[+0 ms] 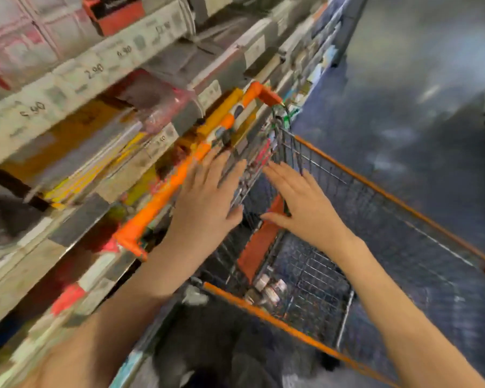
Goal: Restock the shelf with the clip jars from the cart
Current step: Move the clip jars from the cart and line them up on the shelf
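Both hands reach forward over a wire cart with orange trim, and the whole view is smeared by motion. The left hand is spread flat with straight fingers, hovering just beside the cart's orange handle bar, which runs along the left, close against the shelf. Whether its fingertips touch the wire is not clear. The right hand is likewise released, fingers extended and thumb out, held above the cart's wire wall near an orange flap inside the basket. Neither hand holds anything.

The clip jars lie low in the cart's basket, a small cluster of pale-lidded containers against the near rim, below and between the two forearms. Their details are too blurred to read.

The shelf fills the left side, its tiers slanting away toward the far end, packed with yellow, grey and pink packets and boxes. White price strips with handwritten numbers run along the shelf edges. To the right of the cart lies a dark blue floor, stretching into the far aisle.
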Available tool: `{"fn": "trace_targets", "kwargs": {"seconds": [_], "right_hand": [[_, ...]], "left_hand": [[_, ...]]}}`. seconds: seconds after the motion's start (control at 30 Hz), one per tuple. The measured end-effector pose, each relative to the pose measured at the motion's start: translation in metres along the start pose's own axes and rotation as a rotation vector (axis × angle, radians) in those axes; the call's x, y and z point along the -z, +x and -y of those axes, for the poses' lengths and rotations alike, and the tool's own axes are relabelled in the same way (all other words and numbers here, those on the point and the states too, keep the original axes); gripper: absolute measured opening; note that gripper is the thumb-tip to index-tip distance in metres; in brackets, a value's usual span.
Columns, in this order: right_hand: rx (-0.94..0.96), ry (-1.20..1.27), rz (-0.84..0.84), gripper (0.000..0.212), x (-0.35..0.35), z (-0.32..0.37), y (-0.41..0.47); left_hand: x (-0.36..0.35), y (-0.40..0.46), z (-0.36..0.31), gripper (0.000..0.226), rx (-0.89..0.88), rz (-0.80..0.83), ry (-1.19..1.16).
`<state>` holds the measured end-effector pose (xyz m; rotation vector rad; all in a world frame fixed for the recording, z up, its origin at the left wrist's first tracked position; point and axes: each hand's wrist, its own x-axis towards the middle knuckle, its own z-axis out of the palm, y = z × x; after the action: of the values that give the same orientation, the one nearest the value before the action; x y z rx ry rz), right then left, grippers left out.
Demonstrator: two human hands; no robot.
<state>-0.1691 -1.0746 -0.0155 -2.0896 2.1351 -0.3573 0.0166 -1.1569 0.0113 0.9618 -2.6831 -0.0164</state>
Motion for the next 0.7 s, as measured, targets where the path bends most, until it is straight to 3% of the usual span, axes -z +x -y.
{"fn": "trace_targets", "kwargs": {"seconds": [0.4,0.6,0.7], "right_hand": [[-0.219,0.158,0.276,0.086,-0.119,-0.094,-0.059],[-0.267,0.184,0.437,0.087,-0.186,-0.121,-0.088],[-0.278,0.210,0.506,0.084,-0.218,-0.132,-0.097]], "left_hand": [[-0.138,0.022,-0.042,0.068,-0.165,0.348,-0.221],[-0.197,0.022,-0.058,0.071,-0.203,0.542,-0.357],[-0.228,0.021,-0.065,0.071,-0.138,0.674,-0.366]]}}
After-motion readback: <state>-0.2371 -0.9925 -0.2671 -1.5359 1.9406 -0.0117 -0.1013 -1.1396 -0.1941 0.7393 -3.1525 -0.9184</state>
